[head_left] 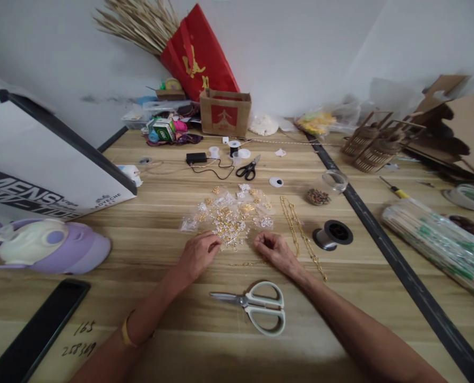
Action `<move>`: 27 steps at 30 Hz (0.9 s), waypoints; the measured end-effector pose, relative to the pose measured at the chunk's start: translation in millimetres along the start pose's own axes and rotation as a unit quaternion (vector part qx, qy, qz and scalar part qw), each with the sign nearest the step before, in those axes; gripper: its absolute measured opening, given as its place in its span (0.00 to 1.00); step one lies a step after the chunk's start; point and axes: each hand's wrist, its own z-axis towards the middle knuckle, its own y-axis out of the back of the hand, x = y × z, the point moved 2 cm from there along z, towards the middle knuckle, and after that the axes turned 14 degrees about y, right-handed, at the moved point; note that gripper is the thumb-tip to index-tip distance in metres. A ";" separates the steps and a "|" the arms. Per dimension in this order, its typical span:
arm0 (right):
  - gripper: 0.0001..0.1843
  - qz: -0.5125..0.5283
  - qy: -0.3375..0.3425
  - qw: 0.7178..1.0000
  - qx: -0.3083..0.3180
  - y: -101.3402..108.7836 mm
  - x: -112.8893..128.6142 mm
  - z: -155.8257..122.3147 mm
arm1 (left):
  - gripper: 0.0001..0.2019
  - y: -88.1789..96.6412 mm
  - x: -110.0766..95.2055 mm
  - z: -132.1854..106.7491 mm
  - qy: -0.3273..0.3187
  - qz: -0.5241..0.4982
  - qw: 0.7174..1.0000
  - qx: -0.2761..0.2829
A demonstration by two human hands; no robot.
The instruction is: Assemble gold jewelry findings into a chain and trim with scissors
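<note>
My left hand (199,252) rests on the wooden table (161,298) with its fingers curled in a pinch at the near edge of a pile of small gold and clear beads and findings (231,215). What it pinches is too small to name. My right hand (272,249) lies a little to the right, fingers curled closed, beside a gold chain (301,234). A thin gold strand (247,263) lies on the table between the two hands. White-handled scissors (256,306) lie just in front of my wrists.
A wire spool (332,234), a glass jar (335,181) and a lid of beads (319,197) sit to the right. Black scissors (248,169), a paper bag (225,113) and a red bag (199,53) stand farther back. A purple cap (49,247), a white board (41,159) and a phone (37,330) lie left.
</note>
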 end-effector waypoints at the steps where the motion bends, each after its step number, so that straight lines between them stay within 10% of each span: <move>1: 0.12 0.003 0.000 1.000 0.000 0.2 0.2 0.1 | 0.06 -0.1 -1.7 0.5 -0.003 0.008 1.000 0.005; 27: 0.15 0.096 -0.022 0.994 -0.057 4.8 7.3 2.9 | 0.09 -9.9 -24.9 12.3 -0.094 0.067 0.990 0.082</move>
